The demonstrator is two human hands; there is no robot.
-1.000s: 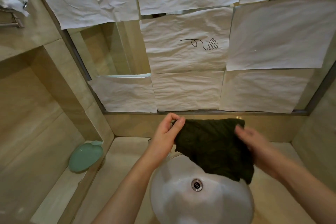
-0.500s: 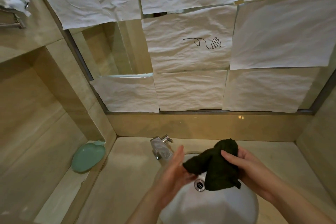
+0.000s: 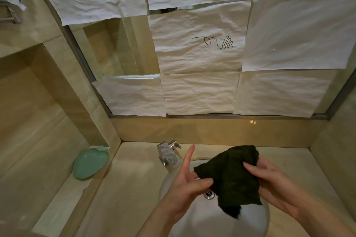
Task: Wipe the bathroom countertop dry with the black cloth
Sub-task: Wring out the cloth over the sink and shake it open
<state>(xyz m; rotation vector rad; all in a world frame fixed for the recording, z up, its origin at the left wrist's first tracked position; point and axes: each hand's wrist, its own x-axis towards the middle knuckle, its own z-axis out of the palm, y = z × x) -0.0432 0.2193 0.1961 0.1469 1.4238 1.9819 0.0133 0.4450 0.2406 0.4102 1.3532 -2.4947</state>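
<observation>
A crumpled black fabric cloth (image 3: 230, 176) is held in the lower centre of the frame, above the round white ceramic basin (image 3: 215, 217) and its metal drain (image 3: 209, 194). The right hand (image 3: 273, 184) has its fingers clamped on the cloth's right side. The left hand (image 3: 189, 184) pinches the cloth's lower left edge with its thumb — index finger stretched straight up. The beige stone surface (image 3: 131, 179) surrounds the basin; a square chrome tap (image 3: 168, 153) stands behind it — a mint-green soap dish (image 3: 89, 163) lies at lower left.

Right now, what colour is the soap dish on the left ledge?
Pale mint green, plain with no pattern. The soap dish shows best in the head view.
</observation>
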